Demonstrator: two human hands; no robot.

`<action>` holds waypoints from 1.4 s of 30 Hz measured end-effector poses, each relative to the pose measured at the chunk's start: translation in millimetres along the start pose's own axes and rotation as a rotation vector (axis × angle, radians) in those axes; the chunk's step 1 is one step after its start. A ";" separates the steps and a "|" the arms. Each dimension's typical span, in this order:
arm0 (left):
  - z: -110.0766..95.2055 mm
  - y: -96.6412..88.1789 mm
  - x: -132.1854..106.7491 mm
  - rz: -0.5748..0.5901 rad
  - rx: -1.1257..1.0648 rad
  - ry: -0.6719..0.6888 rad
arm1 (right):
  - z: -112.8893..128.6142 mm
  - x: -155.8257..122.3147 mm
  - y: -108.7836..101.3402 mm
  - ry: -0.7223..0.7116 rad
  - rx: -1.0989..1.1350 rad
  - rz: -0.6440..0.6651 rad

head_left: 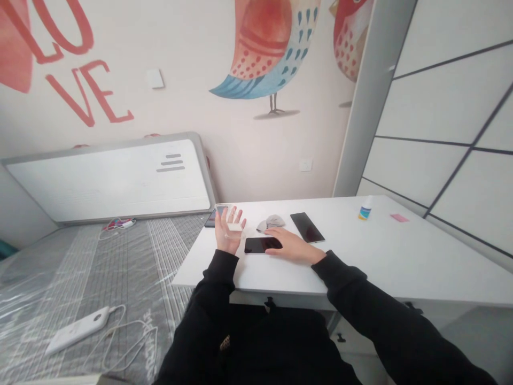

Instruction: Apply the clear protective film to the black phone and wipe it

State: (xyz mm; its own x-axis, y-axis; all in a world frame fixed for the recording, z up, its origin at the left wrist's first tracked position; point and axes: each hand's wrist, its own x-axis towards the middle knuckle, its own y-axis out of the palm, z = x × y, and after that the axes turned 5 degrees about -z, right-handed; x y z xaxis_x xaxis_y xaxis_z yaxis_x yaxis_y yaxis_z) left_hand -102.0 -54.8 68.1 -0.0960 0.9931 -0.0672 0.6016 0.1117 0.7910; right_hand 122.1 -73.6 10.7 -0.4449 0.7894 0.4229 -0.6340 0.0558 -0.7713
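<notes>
My left hand (225, 239) is raised over the left end of the white desk (360, 262), palm up. A clear phone case (235, 227) rests in it, and the fingers show through the see-through plastic. A black phone (256, 245) lies flat on the desk, its screen up. My right hand (294, 247) reaches across its right end, thumb at the near edge and fingers at the far edge. Just beyond these fingers is a crumpled grey cloth (273, 221). Part of another dark phone (210, 220) shows behind my left hand.
A larger dark phone or tablet (308, 227) lies right of the cloth. Farther right stand a small white bottle (364, 209) and a flat pink piece (399, 217). On the bed to the left are a white power bank (78, 329) and a looped cable (132, 323).
</notes>
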 end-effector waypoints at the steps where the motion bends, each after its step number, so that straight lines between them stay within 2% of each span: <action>1: 0.4 -2.1 3.5 0.003 -0.016 -0.010 | 2.4 -2.0 4.8 -0.019 0.006 0.052; 3: 3.3 -4.9 10.8 -0.005 -0.047 -0.016 | 6.2 -2.3 9.8 -0.043 0.001 0.093; 5: 7.3 -7.2 18.1 -0.025 -0.062 -0.004 | 7.5 -0.1 9.7 -0.045 -0.001 0.078; 8: 12.0 -12.1 29.2 -0.057 -0.087 0.021 | 2.4 2.5 4.9 0.051 0.064 0.023; 10: 14.7 -16.2 35.7 -0.093 -0.121 0.026 | -5.8 3.3 1.3 0.162 0.215 -0.005; 13: 22.8 -19.2 40.6 -0.140 -0.150 0.009 | -18.3 5.7 -3.1 0.322 0.560 -0.044; 15: 33.2 -16.4 38.9 -0.110 -0.112 -0.028 | -21.4 8.1 -4.7 0.397 0.823 -0.076; 17: 46.7 -9.4 33.3 -0.031 -0.047 -0.080 | -18.7 10.2 -4.5 0.428 1.036 -0.115; 21: 72.8 8.2 18.0 0.145 0.085 -0.185 | -6.3 13.4 0.3 0.494 1.333 -0.204; 26: 85.5 16.5 8.9 0.119 0.164 -0.219 | -5.6 18.7 6.1 0.552 1.485 -0.266; 28: 85.7 16.5 8.6 0.122 0.143 -0.208 | -9.3 20.7 8.0 0.537 1.456 -0.295; 32: 88.5 18.0 7.8 0.141 0.131 -0.169 | -13.6 21.4 13.3 0.410 1.039 -0.364; 36: 99.2 19.5 5.0 0.299 0.117 -0.175 | -8.5 17.2 16.9 0.363 0.769 -0.473; 38: 104.2 18.4 4.6 0.363 0.141 -0.183 | -3.3 13.9 16.3 0.334 0.536 -0.558; 40: 106.8 16.0 5.6 0.361 0.150 -0.129 | 1.9 10.6 14.2 0.243 0.266 -0.612; 42: 106.4 12.7 7.9 0.331 0.131 -0.064 | 5.3 8.2 11.9 0.123 0.088 -0.626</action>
State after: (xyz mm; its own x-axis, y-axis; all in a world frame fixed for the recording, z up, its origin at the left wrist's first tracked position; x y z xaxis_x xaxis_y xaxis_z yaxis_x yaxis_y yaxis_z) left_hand -10.7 -41.7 12.9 0.1682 0.9759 0.1388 0.6887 -0.2171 0.6918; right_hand 107.5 -69.7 7.5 0.0986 0.6886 0.7184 -0.8021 0.4822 -0.3522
